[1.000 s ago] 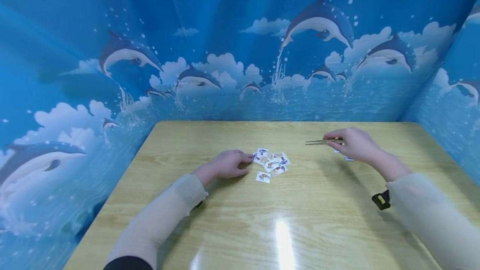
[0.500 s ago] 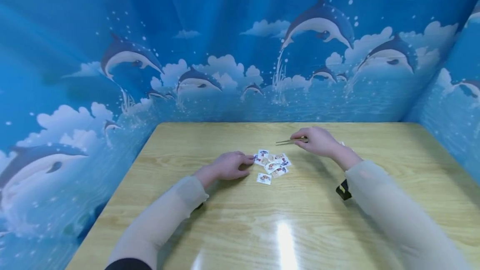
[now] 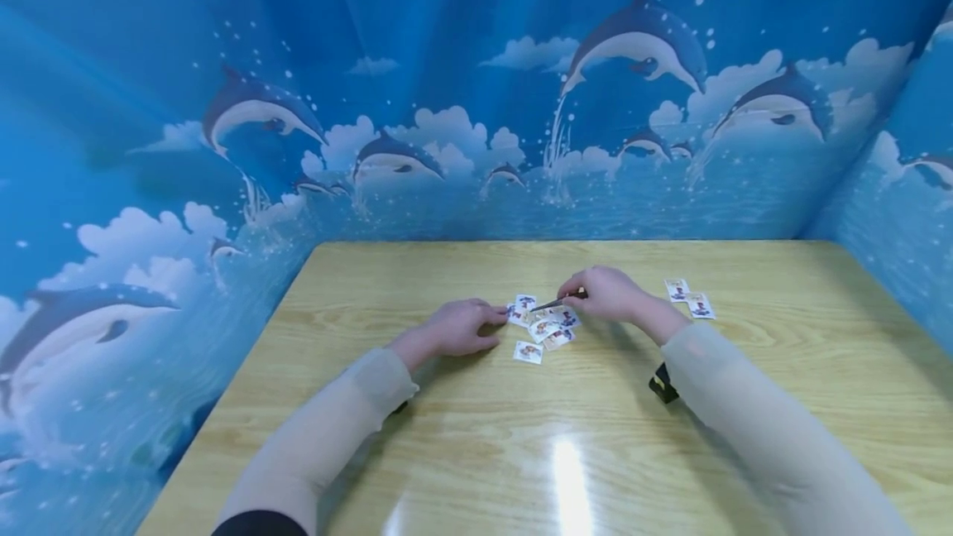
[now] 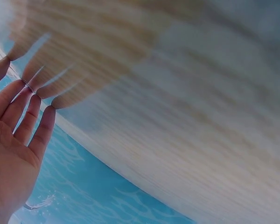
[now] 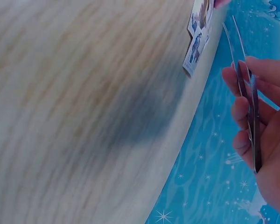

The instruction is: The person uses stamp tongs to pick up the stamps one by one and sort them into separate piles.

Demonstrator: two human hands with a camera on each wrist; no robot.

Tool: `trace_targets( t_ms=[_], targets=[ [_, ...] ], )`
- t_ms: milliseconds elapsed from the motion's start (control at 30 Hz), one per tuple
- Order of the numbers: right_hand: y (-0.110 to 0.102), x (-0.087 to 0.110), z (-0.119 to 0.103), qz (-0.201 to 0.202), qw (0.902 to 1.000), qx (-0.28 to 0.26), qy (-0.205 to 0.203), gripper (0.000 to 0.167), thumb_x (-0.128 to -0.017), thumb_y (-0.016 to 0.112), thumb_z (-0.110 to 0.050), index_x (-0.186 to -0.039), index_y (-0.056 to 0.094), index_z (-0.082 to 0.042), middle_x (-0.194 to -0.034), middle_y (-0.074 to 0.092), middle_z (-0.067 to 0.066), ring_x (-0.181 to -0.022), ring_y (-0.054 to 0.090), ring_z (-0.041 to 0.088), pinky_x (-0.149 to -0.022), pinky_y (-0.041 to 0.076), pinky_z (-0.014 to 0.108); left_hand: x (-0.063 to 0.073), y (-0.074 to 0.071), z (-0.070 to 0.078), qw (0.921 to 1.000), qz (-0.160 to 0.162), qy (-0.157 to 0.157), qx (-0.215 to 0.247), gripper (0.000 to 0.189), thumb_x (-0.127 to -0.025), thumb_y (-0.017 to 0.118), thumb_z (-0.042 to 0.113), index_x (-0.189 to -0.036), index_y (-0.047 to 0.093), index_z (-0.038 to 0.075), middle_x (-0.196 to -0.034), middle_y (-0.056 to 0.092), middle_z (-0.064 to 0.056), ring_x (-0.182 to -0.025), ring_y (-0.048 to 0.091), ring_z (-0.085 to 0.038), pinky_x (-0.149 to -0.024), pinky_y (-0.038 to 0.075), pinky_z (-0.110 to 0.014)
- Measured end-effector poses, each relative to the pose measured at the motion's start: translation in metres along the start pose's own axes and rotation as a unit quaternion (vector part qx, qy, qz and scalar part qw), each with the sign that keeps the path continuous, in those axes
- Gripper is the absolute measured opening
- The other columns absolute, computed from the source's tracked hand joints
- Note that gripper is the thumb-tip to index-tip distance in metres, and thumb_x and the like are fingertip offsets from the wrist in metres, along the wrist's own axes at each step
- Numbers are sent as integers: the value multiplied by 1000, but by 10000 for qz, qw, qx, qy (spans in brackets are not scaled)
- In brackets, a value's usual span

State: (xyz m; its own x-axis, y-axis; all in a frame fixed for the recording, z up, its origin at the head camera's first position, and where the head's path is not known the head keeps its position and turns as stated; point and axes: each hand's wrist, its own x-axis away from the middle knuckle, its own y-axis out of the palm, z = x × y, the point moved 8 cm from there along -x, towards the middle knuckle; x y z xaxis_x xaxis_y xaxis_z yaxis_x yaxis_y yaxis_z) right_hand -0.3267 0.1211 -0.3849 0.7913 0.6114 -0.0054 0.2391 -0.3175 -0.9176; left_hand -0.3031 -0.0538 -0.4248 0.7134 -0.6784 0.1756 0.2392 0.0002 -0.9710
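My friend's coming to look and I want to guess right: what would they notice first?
Probably the leaping dolphins on the big blue backdrop behind the table. Next, the little picture cards in a loose pile on the table, with the left hand at the edge and the right hand holding tweezers, tips over the pile.

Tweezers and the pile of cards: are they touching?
Apart: the right wrist view shows a gap between the tweezers, tips included, and the pile of cards.

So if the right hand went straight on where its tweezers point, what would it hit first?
Likely the card pile: in the head view the tweezers overlap it, aiming toward the left hand beyond. Whether they touch it is unclear.
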Motion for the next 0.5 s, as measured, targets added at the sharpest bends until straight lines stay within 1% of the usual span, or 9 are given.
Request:
trace_targets(
  t_ms=[200,367,500],
  targets=[
    [6,3,-1,-148,9999,42,-15,22,-94,62,-15,-112,73,-7,-111,70,9,-102,64,28,-90,50,49,1,-1,1,10000,-28,-19,-11,48,-97,60,33,-141,51,16,-148,43,4,-131,45,-21,-108,35,-37],
    [9,4,-3,-149,9998,69,-67,21,-94,63,-15,-111,74,-8,-109,71,8,-100,65,27,-90,49,50,1,-2,1,10000,2,-10,18,48,-97,60,32,-141,52,15,-148,44,4,-130,46,-21,-107,36,-36],
    [11,4,-2,-175,9998,75,-19,21,-94,63,-14,-111,73,-7,-108,71,7,-99,66,27,-89,49,49,1,-2,1,10000,-12,18,38,48,-97,60,33,-141,52,15,-148,43,4,-130,46,-21,-107,36,-37]
  ],
)
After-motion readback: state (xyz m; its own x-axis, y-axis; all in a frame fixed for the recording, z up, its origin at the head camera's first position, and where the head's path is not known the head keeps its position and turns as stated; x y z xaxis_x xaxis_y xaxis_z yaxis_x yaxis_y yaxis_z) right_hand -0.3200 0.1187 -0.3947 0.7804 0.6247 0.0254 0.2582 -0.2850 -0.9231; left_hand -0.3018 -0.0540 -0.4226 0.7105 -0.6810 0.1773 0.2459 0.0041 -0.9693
